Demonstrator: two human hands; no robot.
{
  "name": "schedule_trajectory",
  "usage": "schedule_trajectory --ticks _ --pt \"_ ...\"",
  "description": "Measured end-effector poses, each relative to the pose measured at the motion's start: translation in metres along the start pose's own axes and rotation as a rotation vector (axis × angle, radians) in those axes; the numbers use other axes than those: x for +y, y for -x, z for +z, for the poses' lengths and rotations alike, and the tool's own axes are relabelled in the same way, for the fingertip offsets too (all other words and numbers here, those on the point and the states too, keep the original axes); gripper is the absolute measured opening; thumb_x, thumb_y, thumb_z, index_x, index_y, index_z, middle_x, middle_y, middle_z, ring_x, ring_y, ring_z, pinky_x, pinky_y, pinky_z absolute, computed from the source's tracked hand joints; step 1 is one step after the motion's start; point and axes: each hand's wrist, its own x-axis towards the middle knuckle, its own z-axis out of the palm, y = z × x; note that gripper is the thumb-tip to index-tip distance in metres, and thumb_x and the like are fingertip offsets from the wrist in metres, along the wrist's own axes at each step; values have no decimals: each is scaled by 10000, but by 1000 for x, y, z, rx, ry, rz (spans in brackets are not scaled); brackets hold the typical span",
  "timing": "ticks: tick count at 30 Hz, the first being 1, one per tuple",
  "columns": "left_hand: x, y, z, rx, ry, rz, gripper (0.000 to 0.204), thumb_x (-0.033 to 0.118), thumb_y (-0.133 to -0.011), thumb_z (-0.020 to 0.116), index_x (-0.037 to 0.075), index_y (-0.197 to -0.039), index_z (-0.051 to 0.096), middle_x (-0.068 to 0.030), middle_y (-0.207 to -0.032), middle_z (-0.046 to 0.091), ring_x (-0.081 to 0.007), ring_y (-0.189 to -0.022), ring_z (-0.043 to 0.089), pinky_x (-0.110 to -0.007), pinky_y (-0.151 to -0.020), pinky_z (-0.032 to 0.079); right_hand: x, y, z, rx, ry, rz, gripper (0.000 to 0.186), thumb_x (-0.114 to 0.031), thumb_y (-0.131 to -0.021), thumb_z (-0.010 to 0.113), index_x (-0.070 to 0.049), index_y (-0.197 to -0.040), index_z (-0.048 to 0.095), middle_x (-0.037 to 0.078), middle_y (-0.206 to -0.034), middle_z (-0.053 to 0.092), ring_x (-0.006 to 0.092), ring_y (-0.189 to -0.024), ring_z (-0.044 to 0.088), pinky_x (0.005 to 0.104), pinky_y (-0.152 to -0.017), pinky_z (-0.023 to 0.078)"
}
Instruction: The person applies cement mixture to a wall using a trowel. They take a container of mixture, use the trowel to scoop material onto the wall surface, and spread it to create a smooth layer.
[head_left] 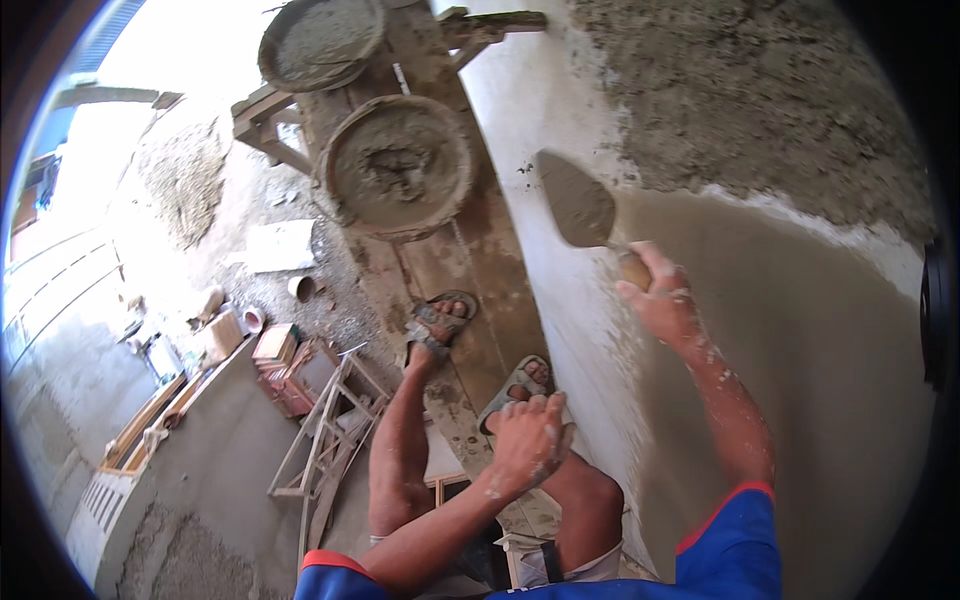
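Trowel in right hand, mortar pan on planks

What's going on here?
A person's right hand grips a trowel, its blade in front of a wall whose grey surface is partly smooth and partly rough; I can't tell whether the blade touches it. The left hand, bent in front of the person's leg, shows nothing held. The person's sandalled feet are on wooden planks, where a round pan of wet grey mix sits ahead of them, with a second pan beyond.
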Motion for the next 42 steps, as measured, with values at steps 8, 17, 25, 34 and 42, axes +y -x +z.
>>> schedule_trajectory --ticks 8,17,25,34,42 --pt "-4 -5 -13 70 87 -2 491 259 -855 620 40 -1273 487 -177 -993 593 -362 -914 581 -468 -830 422 -90 -125 119 -91 775 -235 125 -133 -908 497 -75 -1002 554 128 -819 628 307 -828 660 432 -698 545" --pt "-4 -17 -26 101 196 -32 491 240 -856 620 30 -1276 475 -176 -982 591 -344 -911 582 -459 -844 402 -89 -188 232 -232 200 -210 263 -221 -856 572 -82 -1079 561 234 -918 656 433 -893 623 524 -773 502" --pt "-7 -13 -30 141 185 -54 478 235 -854 621 25 -1264 497 -179 -977 594 -339 -918 584 -448 -830 405 -69 -138 224 -165 66 -104 259 -215 -837 598 -109 -1067 543 233 -849 660 452 -811 630 545 -714 500" --pt "3 -26 -26 189 179 36 451 227 -844 623 1 -1224 531 -214 -994 622 -371 -923 601 -478 -834 428 -85 -122 176 -132 -53 -150 356 -244 -814 638 -87 -1120 547 250 -778 647 442 -797 644 517 -719 518" --pt "21 -34 -23 181 150 146 455 234 -850 621 -2 -1228 528 -216 -975 624 -381 -949 597 -472 -873 424 -131 -42 -5 -239 -209 -181 382 -210 -780 713 -21 -1064 539 217 -861 654 368 -802 662 437 -736 522"
